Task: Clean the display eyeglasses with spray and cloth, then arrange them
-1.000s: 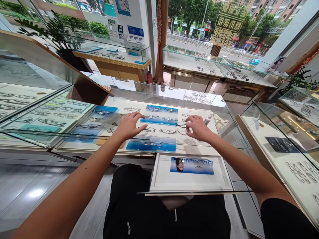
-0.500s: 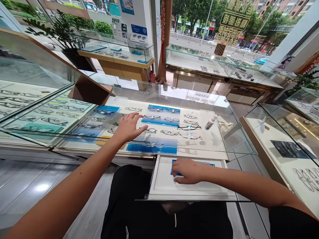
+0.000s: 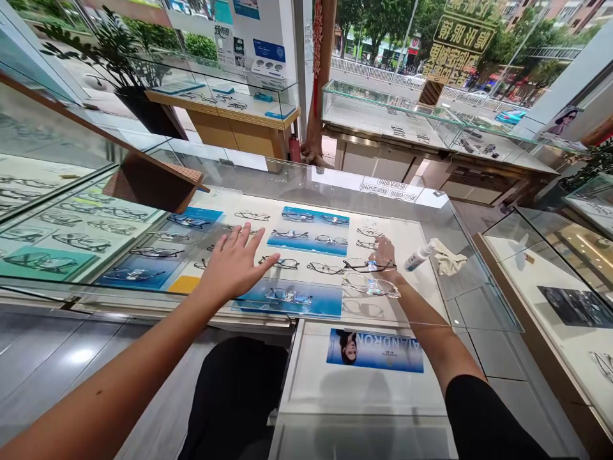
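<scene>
My left hand (image 3: 237, 262) is open, its fingers spread over the glass counter top (image 3: 287, 169), above rows of eyeglasses. My right hand (image 3: 384, 250) reaches into the display, seen behind black-rimmed eyeglasses (image 3: 352, 264) that cross in front of it. Its fingers are near thin-framed eyeglasses (image 3: 368, 232); whether they grip anything is unclear. Clear-framed eyeglasses (image 3: 371, 285) lie just nearer to me. A white bottle (image 3: 418, 257) and a crumpled cream cloth (image 3: 449, 259) are to the right of the hand. Below, a blue printed card (image 3: 376, 351) lies in the pulled-out white drawer (image 3: 311, 390).
Blue display cards (image 3: 306, 246) lie under several eyeglasses. A slanted wooden-edged stand (image 3: 153, 182) rises at the left. Another glass case (image 3: 517, 268) adjoins on the right. More showcases (image 3: 383, 128) and a potted plant (image 3: 129, 70) stand by the windows.
My right hand has moved from the card in the drawer forward to the eyeglasses, uncovering the card. My left hand has shifted slightly, its fingers spread wider. The view has tilted and shifted slightly.
</scene>
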The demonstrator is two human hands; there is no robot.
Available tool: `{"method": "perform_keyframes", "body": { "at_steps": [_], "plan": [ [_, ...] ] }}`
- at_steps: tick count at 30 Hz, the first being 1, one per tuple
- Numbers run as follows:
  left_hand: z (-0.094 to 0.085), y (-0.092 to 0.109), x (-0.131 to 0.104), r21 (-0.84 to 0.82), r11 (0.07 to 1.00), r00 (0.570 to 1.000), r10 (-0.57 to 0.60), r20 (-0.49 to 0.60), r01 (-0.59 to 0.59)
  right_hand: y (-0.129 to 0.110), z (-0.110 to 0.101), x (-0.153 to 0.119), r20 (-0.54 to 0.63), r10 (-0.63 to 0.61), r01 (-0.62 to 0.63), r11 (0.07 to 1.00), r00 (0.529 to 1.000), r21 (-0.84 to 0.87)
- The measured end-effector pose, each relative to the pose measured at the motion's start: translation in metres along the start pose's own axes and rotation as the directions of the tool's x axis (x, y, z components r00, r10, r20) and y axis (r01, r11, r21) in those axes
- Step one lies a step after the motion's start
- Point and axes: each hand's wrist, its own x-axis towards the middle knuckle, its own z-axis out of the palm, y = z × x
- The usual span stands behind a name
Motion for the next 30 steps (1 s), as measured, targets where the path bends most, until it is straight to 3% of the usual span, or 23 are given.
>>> {"method": "perform_keyframes", "body": {
  "at_steps": [6,13,22,30],
  "plan": [
    [0.005,-0.006,0.007,0.04,0.999,1.0,0.02,-0.019,-0.019,0.046,0.03,0.048,0.029,0.022,-0.023,0.999,0.999,0.029],
    [0.004,-0.005,0.009,0.087,0.996,1.0,0.01,0.002,-0.01,0.06,0.048,0.077,0.112,-0.005,0.005,1.0,0.994,0.002],
    [0.0,-0.002,0.008,0.1,0.995,1.0,0.005,0.029,-0.008,0.043,0.049,0.083,0.124,-0.051,0.072,0.983,0.991,-0.172],
    [-0.001,0.001,0.008,0.064,0.998,1.0,0.007,0.02,-0.009,0.006,0.011,0.043,0.117,-0.038,0.064,0.971,0.992,-0.229]
  ]
}}
